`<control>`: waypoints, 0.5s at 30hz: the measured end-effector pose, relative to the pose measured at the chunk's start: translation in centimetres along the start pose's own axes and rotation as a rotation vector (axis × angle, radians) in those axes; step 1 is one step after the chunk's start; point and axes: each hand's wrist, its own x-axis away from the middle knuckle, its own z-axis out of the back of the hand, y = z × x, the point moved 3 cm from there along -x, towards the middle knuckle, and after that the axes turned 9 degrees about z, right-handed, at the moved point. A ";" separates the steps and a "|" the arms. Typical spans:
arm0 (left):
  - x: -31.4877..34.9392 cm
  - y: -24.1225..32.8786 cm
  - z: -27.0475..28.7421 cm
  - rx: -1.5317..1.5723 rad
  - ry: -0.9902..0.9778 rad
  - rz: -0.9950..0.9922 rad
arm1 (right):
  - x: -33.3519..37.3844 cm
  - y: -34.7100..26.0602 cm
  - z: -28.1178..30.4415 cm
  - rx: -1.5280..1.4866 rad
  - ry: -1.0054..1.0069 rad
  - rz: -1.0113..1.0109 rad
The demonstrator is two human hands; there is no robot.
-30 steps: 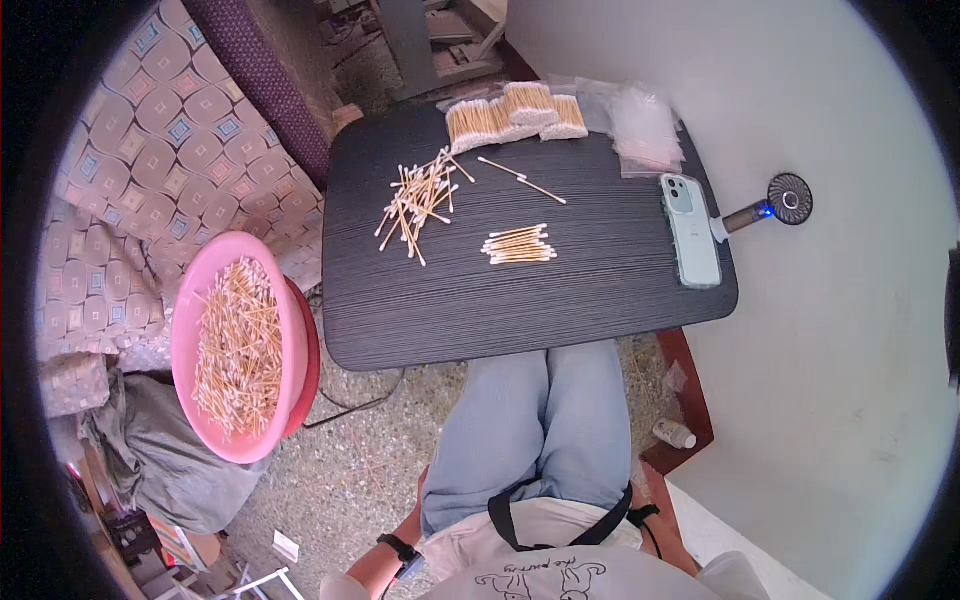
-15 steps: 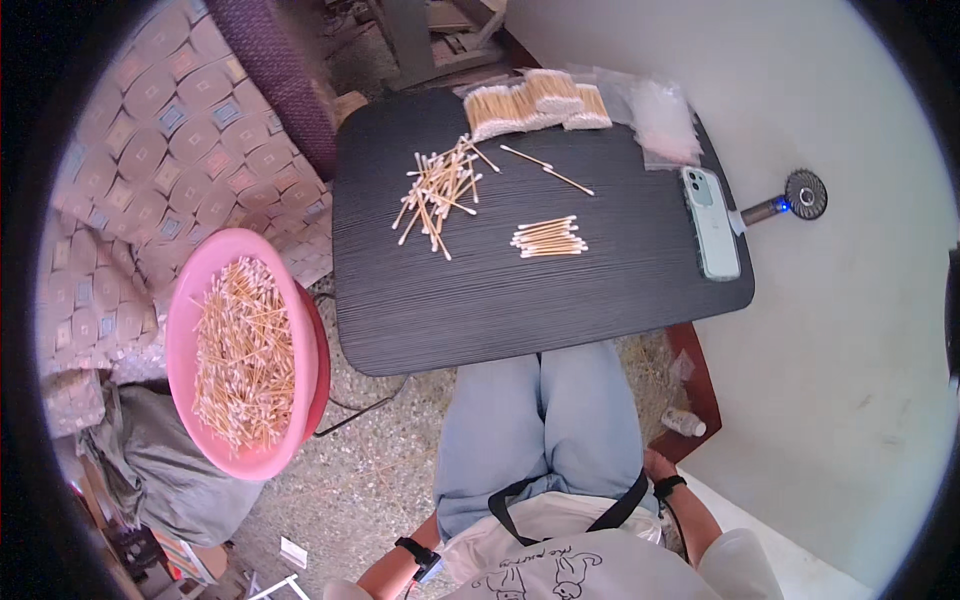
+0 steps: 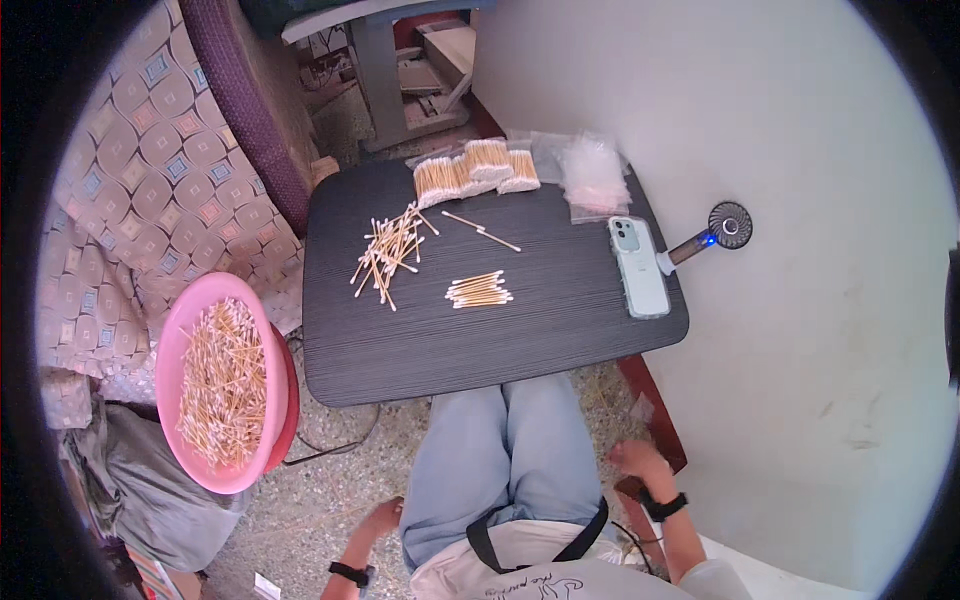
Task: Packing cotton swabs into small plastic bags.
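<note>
My left hand is beside my left thigh, its fingers small and blurred against the jeans. Off my right knee, between the leg and the wall, is my right hand, blurred too; I make out nothing held in it. Both are below the black table, touching none of its things. On the tabletop lie a loose heap of cotton swabs, a small lined-up bunch of cotton swabs and two single swabs. Packed bundles of swabs rest along the far edge.
Clear plastic bags lie at the far right corner. A pale phone and a small fan are at the right edge, near the white wall. Left of the table, a pink basin holds many swabs, beside patterned fabric.
The view has shifted, so the table sits lower and further left. Both hands have come into fuller view, the right one moving out from beside my hip.
</note>
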 end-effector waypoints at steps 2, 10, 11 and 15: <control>1.6 8.4 5.3 -0.212 0.071 0.063 | 2.7 -4.3 11.3 -0.130 0.130 -0.038; 10.8 27.5 14.4 -0.080 0.312 -0.471 | -2.4 -16.4 31.4 0.416 0.596 0.066; 10.5 28.3 14.5 -0.085 0.316 -0.477 | -3.8 -16.7 32.7 0.436 0.610 0.120; 9.9 29.4 13.5 -0.069 0.338 -0.602 | -13.4 -15.6 36.2 0.524 0.590 0.054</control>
